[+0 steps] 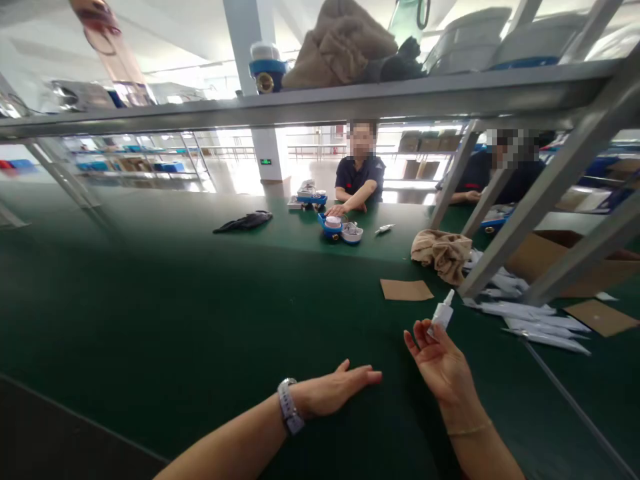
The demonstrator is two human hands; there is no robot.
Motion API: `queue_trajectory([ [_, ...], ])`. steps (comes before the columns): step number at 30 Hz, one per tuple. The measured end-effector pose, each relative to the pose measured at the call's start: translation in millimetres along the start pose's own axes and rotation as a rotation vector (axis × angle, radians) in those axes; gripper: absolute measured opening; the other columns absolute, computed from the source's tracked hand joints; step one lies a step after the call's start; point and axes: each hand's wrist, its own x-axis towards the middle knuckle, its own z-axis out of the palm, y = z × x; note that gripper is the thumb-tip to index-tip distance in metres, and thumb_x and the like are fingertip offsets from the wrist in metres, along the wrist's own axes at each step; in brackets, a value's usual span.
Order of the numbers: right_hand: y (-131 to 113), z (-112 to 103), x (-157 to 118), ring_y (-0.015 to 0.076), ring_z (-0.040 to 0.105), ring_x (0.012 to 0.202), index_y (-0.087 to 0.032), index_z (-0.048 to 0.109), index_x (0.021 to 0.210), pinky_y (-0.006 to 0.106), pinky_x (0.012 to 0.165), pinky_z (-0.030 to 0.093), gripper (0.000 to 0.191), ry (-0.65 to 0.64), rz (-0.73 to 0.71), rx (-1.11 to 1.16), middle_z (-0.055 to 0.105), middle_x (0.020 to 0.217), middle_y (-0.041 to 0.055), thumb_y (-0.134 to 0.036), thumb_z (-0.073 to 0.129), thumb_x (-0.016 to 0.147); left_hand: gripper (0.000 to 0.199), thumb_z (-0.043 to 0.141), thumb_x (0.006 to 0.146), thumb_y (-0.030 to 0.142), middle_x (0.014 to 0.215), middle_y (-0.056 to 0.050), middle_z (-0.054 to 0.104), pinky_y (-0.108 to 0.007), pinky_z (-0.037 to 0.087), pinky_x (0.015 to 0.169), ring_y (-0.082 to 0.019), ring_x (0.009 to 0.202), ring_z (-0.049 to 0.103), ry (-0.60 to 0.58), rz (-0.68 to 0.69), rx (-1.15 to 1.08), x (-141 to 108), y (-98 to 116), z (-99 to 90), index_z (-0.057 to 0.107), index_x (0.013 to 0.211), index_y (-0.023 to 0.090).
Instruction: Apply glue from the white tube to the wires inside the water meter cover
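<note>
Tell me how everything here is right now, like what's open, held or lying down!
Left bare hand: flat, palm down on the green workbench.
Right bare hand: raised, fingers curled around the bottle.
White plastic dropper bottle: capped, upright, held.
Crumpled beige cloth: bunched up.
Black fabric gloves: lying flat.
Brown cardboard box: flaps open.
Blue round water meter: lying down, a co-worker's hand on it.
</note>
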Motion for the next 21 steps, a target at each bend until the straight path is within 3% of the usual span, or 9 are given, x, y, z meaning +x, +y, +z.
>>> queue_trajectory([
  [2,-0.1,0.6,-4.7,0.0101,0.066,0.075,-0.022,0.063,0.080,0.033,0.083,0.053,0.021,-0.039,-0.016,-0.026,0.068,0.075,-0.0087,-0.023,0.078,0.066,0.071,0.018,0.090,0.070,0.136,-0.007,0.058,-0.054,0.006,0.118,-0.027,0.139,0.036,0.034,-0.057,-0.249,3.1,3.5,20.6,0.064,0.123,0.026],
  [5,2.8,1.2,-14.1,0.0099,0.065,0.073,-0.021,0.066,0.087,0.028,0.076,0.054,0.029,-0.095,-0.023,-0.079,0.070,0.078,-0.0063,-0.024,0.082,0.062,0.095,-0.002,0.083,0.075,0.140,-0.012,0.054,-0.051,0.007,0.117,-0.027,0.140,0.034,0.027,0.001,-0.596,21.0,14.3,35.0,0.065,0.119,0.018],
  [9,5.8,2.0,-25.1,0.0105,0.065,0.069,-0.019,0.068,0.090,0.023,0.067,0.054,0.039,-0.116,-0.027,-0.144,0.071,0.077,-0.0027,-0.023,0.085,0.055,0.104,-0.005,0.078,0.080,0.149,-0.014,0.042,-0.051,0.008,0.116,-0.027,0.144,0.025,0.006,0.061,-0.820,37.2,21.8,38.6,0.062,0.121,0.014],
  [13,6.5,4.7,-30.7,0.0100,0.066,0.068,-0.018,0.069,0.090,0.020,0.064,0.054,0.043,-0.112,-0.069,-0.174,0.072,0.078,-0.0018,-0.022,0.087,0.051,0.109,-0.001,0.074,0.085,0.154,-0.017,0.030,-0.050,0.013,0.115,-0.029,0.145,0.021,-0.106,0.112,-0.890,32.2,13.7,37.1,0.056,0.129,0.009],
  [17,8.4,8.3,-35.2,0.0094,0.066,0.064,-0.018,0.069,0.088,0.018,0.061,0.055,0.049,-0.123,-0.114,-0.183,0.071,0.075,-0.0021,-0.025,0.090,0.046,0.118,0.008,0.065,0.093,0.156,-0.019,0.025,-0.053,0.017,0.114,-0.034,0.145,0.019,-0.145,0.191,-0.735,20.7,10.0,36.2,0.042,0.141,0.009],
  [19,9.3,9.6,-37.8,0.0095,0.065,0.063,-0.017,0.069,0.088,0.018,0.062,0.056,0.050,-0.127,-0.135,-0.189,0.071,0.074,-0.0020,-0.027,0.091,0.045,0.116,0.036,0.062,0.092,0.158,-0.016,0.020,-0.053,0.013,0.116,-0.035,0.146,0.014,-0.036,0.290,-0.422,16.8,10.9,37.4,0.031,0.148,0.015],
  [21,9.5,10.4,-40.1,0.0099,0.066,0.062,-0.017,0.068,0.088,0.019,0.062,0.056,0.049,-0.134,-0.149,-0.201,0.071,0.075,-0.0015,-0.028,0.091,0.046,0.118,0.065,0.059,0.077,0.160,-0.013,0.012,-0.050,0.003,0.119,-0.033,0.147,0.006,0.175,0.381,0.031,15.3,10.7,39.0,0.019,0.152,0.021],
])
